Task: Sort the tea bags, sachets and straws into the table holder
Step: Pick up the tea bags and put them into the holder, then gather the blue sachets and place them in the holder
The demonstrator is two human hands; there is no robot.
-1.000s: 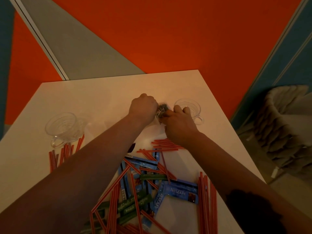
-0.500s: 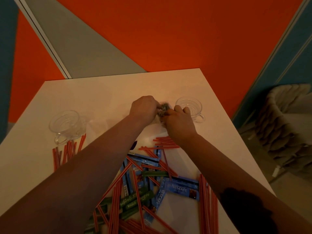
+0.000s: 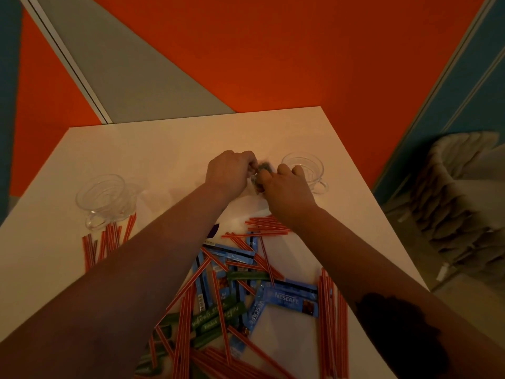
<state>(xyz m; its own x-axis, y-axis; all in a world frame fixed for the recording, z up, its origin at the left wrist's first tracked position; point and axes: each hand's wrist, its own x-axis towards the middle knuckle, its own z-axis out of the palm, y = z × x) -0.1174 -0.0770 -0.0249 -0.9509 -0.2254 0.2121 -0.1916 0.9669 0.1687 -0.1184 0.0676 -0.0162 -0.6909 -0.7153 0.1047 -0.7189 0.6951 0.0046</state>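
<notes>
a: where are the hands?

b: both are out over the far middle of the white table (image 3: 169,149). the left hand (image 3: 228,170) and the right hand (image 3: 287,184) meet knuckle to knuckle, fingers curled, each pinching the same small dark, crinkly thing (image 3: 263,170) between them. it's too blurred to name for sure.

a: so neither hand is relaxed?

b: no, both are clenched around that little bundle. it sits right at the fingertips, in the gap between the two hands, just above the tabletop.

a: and the rest of the task's things?

b: nearer the person, under and between the forearms, lies a loose heap: blue nescafe sachets (image 3: 289,298), green stick sachets (image 3: 216,315), and lots of red striped straws (image 3: 332,324) crossing over them. another small fan of red straws (image 3: 106,242) lies at the left, just in front of a clear glass cup (image 3: 105,198). a second clear glass cup (image 3: 307,166) stands just beyond the right hand, nearly touching its knuckles.

a: is the heap touching the hands?

b: no, it's well toward the near edge; only a few straws reach close to the right wrist.

a: anything off the table?

b: an orange wall behind, and a pale woven chair (image 3: 459,203) at the right.
</notes>
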